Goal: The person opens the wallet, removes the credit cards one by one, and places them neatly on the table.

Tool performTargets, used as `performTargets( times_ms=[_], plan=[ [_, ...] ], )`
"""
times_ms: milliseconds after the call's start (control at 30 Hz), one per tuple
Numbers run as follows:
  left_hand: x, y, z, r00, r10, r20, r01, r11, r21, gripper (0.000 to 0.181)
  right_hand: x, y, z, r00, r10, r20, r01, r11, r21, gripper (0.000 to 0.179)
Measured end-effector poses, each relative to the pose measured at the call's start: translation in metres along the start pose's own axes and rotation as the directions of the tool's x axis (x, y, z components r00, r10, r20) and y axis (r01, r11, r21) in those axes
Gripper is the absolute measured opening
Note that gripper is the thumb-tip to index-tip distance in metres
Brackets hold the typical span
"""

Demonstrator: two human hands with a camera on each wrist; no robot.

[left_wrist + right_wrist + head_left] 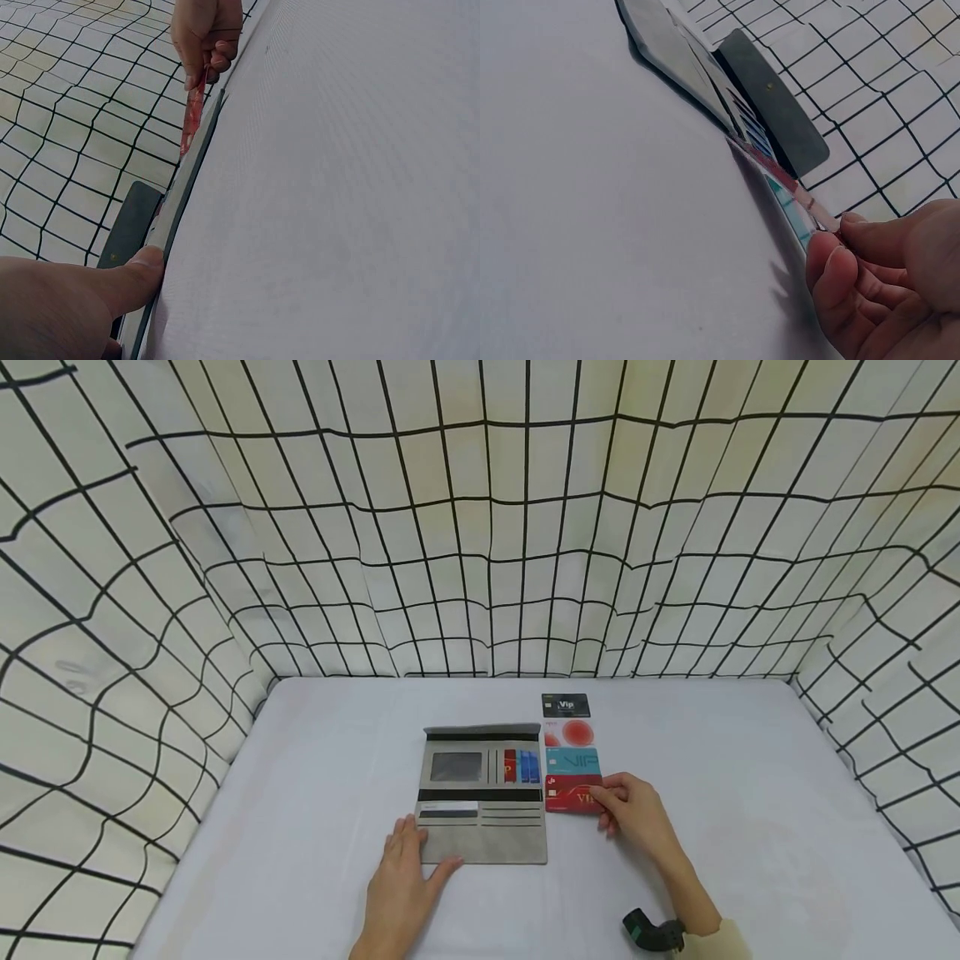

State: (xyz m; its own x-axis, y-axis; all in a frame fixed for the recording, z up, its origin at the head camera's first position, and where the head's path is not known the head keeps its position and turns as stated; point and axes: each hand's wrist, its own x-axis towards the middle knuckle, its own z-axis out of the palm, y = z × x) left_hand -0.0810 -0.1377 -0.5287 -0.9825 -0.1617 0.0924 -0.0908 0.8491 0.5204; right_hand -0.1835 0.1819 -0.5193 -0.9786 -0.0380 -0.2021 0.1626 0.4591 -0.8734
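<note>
A grey wallet (483, 845) lies unfolded on the white table, with cards (522, 767) in its upper right slots and a white-and-dark card (448, 809) in a lower left slot. My left hand (401, 875) rests at its lower left corner, fingers straight along the side; the left thumb (133, 279) touches the wallet's edge. To the wallet's right, my right hand (637, 814) pinches the right end of a red VIP card (566, 793) between thumb and fingers. In the right wrist view, the red card (784, 174) is tilted, seen nearly edge-on.
Above the red card stand a teal card (570, 761), a white card with red circles (576, 732) and a black Vip card (566, 705) in a column. White walls with a black grid (487, 527) enclose the table's back and sides. A dark wrist device (651, 931) sits by the right sleeve.
</note>
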Motion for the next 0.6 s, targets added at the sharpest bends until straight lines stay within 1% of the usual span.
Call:
performTargets(
  times_ms=[100,233,433,600],
  plan=[
    [0.0,0.0,0.0,1.0,0.004,-0.005,-0.004,1.0,-0.001,0.067,-0.001,0.001,-0.004,1.0,0.009,-0.002,-0.009,1.0,-0.012,0.034],
    [0.0,0.0,-0.001,1.0,0.005,-0.008,-0.005,1.0,0.0,0.067,-0.002,0.0,-0.005,0.999,0.041,-0.014,-0.041,0.998,-0.044,0.034],
    [0.001,0.002,-0.001,1.0,-0.005,0.002,0.005,1.0,0.0,0.068,-0.003,-0.002,0.0,0.995,0.06,-0.077,-0.069,0.99,-0.126,0.033],
    [0.001,0.002,-0.002,1.0,-0.017,0.017,0.017,1.0,0.007,0.069,-0.004,-0.001,0.007,0.991,0.046,-0.129,-0.066,0.987,-0.149,0.032]
  ],
)
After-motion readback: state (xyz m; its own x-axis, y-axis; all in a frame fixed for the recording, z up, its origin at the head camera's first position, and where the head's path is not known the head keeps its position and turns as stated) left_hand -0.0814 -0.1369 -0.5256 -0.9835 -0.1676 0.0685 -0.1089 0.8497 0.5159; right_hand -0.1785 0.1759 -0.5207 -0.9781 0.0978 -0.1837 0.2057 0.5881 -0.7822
